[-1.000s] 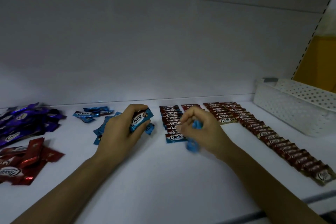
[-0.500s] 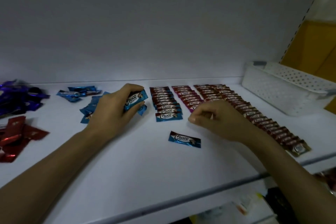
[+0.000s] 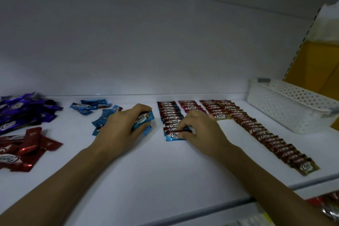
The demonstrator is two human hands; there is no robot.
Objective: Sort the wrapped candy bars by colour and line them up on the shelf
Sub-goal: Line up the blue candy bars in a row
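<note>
— Where's the blue?
— An overlapping blue row [image 3: 169, 115] on the shelf [image 3: 146, 170], its front bar [image 3: 173, 135] pinched by the right hand [image 3: 201, 132]; loose blue bars [image 3: 100, 117] lie left, a stack [image 3: 143, 120] gripped in the left hand [image 3: 119, 130]
— And the rest?
— Pink row [image 3: 189, 107] and long brown row [image 3: 266, 135] to the right; purple pile [image 3: 22, 112] and red pile [image 3: 25, 145] far left

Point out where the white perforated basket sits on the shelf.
In the head view, the white basket stands at the far right of the shelf, just right of the long row of brown bars.
</note>
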